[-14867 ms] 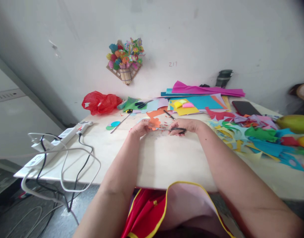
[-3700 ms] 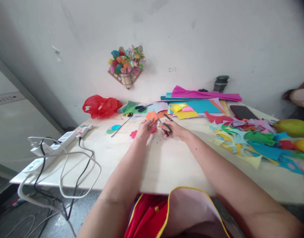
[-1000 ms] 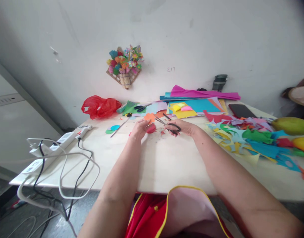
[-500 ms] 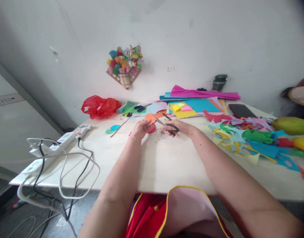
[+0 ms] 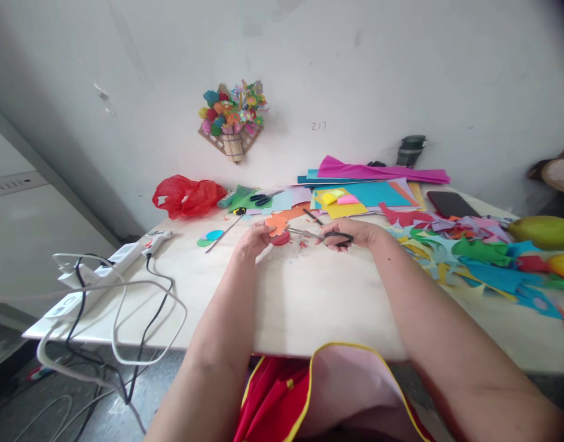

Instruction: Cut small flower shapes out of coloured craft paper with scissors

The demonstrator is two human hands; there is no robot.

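My left hand [image 5: 255,239] pinches the left edge of an orange paper piece [image 5: 277,224] with a scalloped outline. In my right hand [image 5: 350,234] is a pair of scissors [image 5: 337,238] with dark handles, its blades pointing left. Their tips reach the right edge of the orange paper; whether they touch it I cannot tell. Beneath the orange paper lies a red paper piece [image 5: 280,238] on the table. Small red scraps [image 5: 302,244] are scattered under the blades. A dark pen-like stick [image 5: 313,217] lies just behind the scissors.
Colored paper scraps [image 5: 488,279] cover the table's right side, near a phone [image 5: 453,204] and a green mango-like fruit [image 5: 544,232]. Paper sheets [image 5: 383,195] are stacked at the back. A red plastic bag [image 5: 189,196], second scissors [image 5: 263,199] and a power strip [image 5: 97,279] with cables are leftward.
My right hand has drawn the scissors to the right, and their blades now look closer together. The orange paper in my left hand has turned and shows more of its scalloped edge.
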